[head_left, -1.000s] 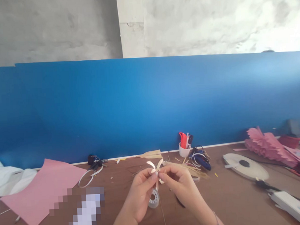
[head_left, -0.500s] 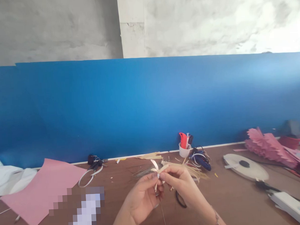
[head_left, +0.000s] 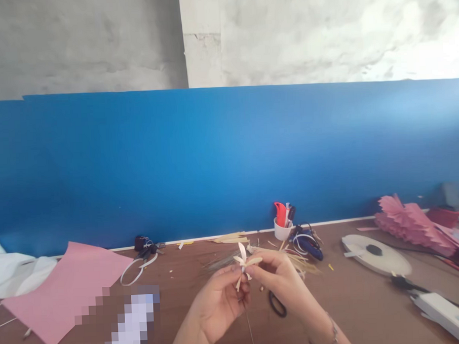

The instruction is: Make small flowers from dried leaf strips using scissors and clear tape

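Observation:
A small cream-coloured flower with several narrow petals is held between my two hands over the middle of the table. My left hand pinches it low on its left side, and a thin stem runs down below the fingers. From the right, my right hand pinches the flower near its centre with thumb and forefinger. Behind the hands lie loose straw-like strips. A black scissors handle shows on the table beneath my right wrist.
A white cup of pens and a red-handled tool stands by the blue partition. Pink paper and black pliers lie left. To the right are a round cream device, a power strip and pleated pink paper.
The flower's upper petal now stands more upright, and its petals look more evenly spread. My right hand has shifted slightly, showing more of the scissors handle.

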A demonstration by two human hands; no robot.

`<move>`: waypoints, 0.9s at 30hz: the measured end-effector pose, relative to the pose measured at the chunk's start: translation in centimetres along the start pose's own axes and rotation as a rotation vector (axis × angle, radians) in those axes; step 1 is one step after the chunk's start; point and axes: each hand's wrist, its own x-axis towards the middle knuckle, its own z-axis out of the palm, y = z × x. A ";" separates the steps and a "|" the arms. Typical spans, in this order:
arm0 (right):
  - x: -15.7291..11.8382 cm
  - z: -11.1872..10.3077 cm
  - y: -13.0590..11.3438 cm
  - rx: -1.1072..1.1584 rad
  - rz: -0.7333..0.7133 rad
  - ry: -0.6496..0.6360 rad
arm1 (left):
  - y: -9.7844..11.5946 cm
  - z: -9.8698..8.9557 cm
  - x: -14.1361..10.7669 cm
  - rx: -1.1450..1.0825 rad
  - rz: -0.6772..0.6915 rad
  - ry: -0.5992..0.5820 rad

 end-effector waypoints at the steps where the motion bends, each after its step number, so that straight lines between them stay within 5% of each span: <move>1: 0.0 0.0 0.0 -0.009 -0.006 -0.005 | 0.0 0.0 0.0 0.001 -0.002 0.000; 13: 0.0 -0.2 0.2 -0.067 -0.029 -0.039 | 0.0 -0.2 0.0 0.126 -0.015 0.027; 16: 0.1 -0.2 0.6 -0.085 0.031 0.052 | 0.2 0.1 -0.3 0.416 0.248 0.106; 22: 0.3 0.6 1.1 -0.033 0.142 0.206 | 0.0 0.5 -0.8 1.417 1.074 0.377; 27: 0.2 1.2 1.4 -0.071 0.136 0.205 | -0.8 0.3 -0.8 1.688 1.287 0.459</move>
